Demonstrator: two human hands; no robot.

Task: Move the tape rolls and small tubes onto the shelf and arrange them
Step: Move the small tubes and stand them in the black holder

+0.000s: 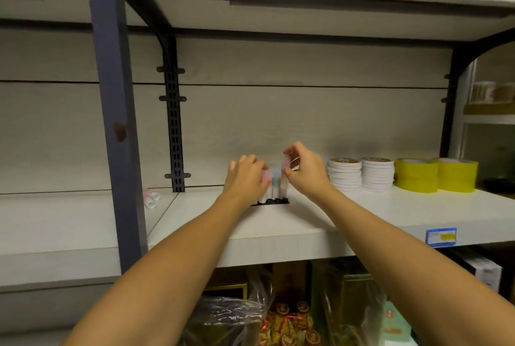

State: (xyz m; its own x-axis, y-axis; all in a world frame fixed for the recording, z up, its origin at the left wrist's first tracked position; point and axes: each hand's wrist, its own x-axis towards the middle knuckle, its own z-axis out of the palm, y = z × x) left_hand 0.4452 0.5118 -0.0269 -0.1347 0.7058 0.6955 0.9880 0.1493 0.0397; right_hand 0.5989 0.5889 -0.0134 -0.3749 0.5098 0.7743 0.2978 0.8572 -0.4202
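Near the front edge of the shelf [278, 231], both hands reaching in: left hand [245, 175] curled around the group of small tubes [274, 187] standing upright on black bases, right hand [303, 170] pinching the pink cap of one tube at its top. Probably light, stiff and easy to tip over, so better taken low on the body, not by the cap. Farther right, white tape rolls [359, 175] in two stacks and yellow tape rolls [434, 175] already on the shelf; two loose tubes [152, 199] lying at the left.

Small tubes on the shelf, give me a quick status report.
Left hand and right hand both gripping the upright small tubes. Tape rolls already stacked at right. Nothing in the way.
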